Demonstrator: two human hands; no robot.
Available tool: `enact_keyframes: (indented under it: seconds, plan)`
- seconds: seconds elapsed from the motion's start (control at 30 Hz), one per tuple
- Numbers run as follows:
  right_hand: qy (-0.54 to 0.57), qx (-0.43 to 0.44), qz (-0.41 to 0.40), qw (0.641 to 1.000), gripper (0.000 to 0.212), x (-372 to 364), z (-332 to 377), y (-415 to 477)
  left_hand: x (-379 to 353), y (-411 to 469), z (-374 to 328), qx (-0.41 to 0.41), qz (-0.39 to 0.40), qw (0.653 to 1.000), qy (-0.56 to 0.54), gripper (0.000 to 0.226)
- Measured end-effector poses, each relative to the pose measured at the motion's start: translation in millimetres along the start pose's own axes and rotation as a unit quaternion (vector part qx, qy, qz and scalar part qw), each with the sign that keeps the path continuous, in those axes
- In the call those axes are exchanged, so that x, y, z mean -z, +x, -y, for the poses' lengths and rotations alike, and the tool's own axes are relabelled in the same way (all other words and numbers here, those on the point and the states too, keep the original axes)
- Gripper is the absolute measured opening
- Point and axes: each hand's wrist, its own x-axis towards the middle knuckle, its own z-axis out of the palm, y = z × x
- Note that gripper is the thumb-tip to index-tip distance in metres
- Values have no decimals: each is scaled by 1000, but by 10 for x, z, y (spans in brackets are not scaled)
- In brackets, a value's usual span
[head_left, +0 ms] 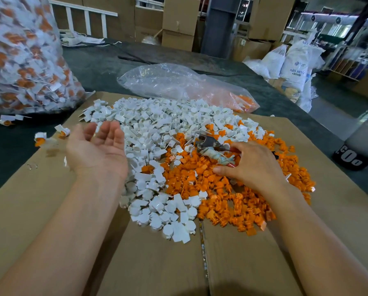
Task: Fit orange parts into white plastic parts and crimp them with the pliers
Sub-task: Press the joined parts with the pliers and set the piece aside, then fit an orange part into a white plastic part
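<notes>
Red-handled pliers point(208, 144), half hidden, gripped by the right hand point(255, 165).

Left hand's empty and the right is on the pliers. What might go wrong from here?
The right hand grips the pliers amid the heap; lifting them may drag orange parts into the white parts, blurring the piles. Finished pieces lie loose at the left edge of the cardboard near the open left hand; a sweep could scatter them.
</notes>
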Motion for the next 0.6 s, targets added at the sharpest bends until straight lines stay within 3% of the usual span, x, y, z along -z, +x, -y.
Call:
enact_keyframes:
  seconds: [0.07, 0.1, 0.13, 0.17, 0.23, 0.27, 0.3, 0.4, 0.5, 0.6]
  plan:
    - [13, -3, 2, 1000, 84, -3, -9, 0, -9, 16, 35, -9, 19, 984, 175, 10]
    - [16, -4, 3, 1000, 83, -3, -12, 2, -7, 15, 57, -37, 43, 954, 293, 7]
    - [18, -5, 5, 1000, 82, -4, -17, 2, 10, 7, 85, -84, 74, 900, 422, 7]
    - [20, -7, 8, 1000, 81, -5, -19, 4, 41, 6, 118, -147, 105, 819, 545, 9]
    - [21, -10, 18, 1000, 82, -7, -26, 7, 109, -8, 184, -272, 147, 630, 712, 11]
    - [21, -10, 22, 999, 82, -6, -27, 9, 127, -12, 204, -305, 153, 564, 752, 8]
    - [19, -10, 26, 999, 83, -3, -25, 8, 141, 5, 223, -320, 149, 526, 774, 11]
    - [11, -11, 40, 999, 85, 8, -18, 3, 148, 73, 253, -300, 135, 471, 818, 29]
    - [22, -17, 55, 998, 93, 32, -3, -12, 164, 91, 272, -298, 133, 389, 861, 35]
    - [20, -11, 35, 999, 92, 57, 38, -34, 179, 94, 262, -301, 136, 391, 859, 33]
